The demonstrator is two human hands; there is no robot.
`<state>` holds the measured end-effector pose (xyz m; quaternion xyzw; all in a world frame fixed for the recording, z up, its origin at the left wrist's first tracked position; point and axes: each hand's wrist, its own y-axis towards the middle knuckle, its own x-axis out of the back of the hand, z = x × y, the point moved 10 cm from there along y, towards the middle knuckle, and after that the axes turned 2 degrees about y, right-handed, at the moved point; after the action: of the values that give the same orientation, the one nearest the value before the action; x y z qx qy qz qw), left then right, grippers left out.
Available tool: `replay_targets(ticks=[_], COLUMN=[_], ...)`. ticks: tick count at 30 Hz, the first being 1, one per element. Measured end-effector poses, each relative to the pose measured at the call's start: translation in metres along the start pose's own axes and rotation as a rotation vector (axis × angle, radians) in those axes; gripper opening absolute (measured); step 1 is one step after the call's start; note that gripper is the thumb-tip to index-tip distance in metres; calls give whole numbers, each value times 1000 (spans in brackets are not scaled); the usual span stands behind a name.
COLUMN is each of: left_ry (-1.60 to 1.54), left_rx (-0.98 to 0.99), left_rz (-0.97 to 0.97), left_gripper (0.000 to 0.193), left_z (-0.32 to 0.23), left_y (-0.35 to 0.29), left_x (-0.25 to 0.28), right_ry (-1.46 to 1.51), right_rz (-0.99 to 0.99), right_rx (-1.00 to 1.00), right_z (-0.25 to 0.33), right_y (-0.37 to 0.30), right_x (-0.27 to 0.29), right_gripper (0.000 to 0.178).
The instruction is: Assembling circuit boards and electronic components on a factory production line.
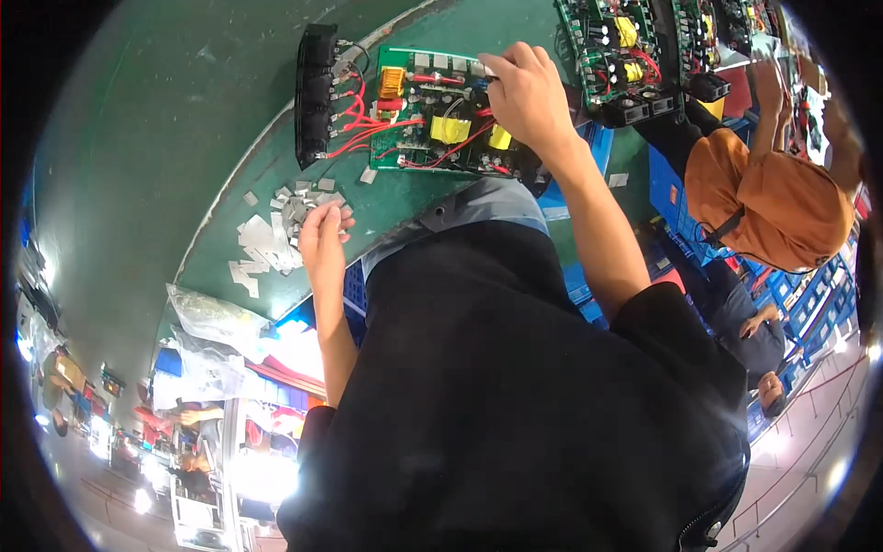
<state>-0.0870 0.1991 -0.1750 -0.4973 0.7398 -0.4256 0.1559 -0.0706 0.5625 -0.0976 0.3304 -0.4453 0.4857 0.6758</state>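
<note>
A green circuit board lies on the green bench in front of me, carrying yellow-wrapped parts, red wires and a row of grey squares along its far edge. My right hand reaches over the board's far right corner, thumb and fingertips pinched together by the last grey square; what is between them is too small to make out. At the near left, my left hand rests with curled fingers at a heap of small grey pads. Its fingertips are drawn together, and anything in them is hidden.
Red wires link the board to a black panel on its left. White paper-like strips lie beside the heap, with clear plastic bags nearer. More circuit boards stand at the far right, where a co-worker in an orange top sits.
</note>
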Motion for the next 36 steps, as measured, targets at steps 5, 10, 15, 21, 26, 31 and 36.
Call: replay_targets(ticks=[5,10,15,21,26,31,36], left_ry=[23,9,58,163,551,861,951], left_rx=[-17,-73,-127,-252,-511,-999,-1142], left_rz=[-18,-28,-56,-98,-248,-243,-254], left_gripper=[29,29,29,25,24,26,19], left_z=[2,-4,-7,2,-20,-56,-53], left_y=[-3,-8,-20,-11,-9,-31,-16], left_x=[6,8,23,50,50,-44,-86], right_ry=[17,-12,131,220,809,806,903], right_rz=[51,85,-133,-450,-262,-135,-177], right_rx=[-22,-58,-266,-647,-1163,-930,-748], right_z=[4,4,-17,-85,-108,-81,-91], right_y=[-4,-4,-29,-142,-213,-189,-174], right_x=[-13,-18,26,49,-16,-30,-38], right_gripper=[26,28,39,45,53,50,32])
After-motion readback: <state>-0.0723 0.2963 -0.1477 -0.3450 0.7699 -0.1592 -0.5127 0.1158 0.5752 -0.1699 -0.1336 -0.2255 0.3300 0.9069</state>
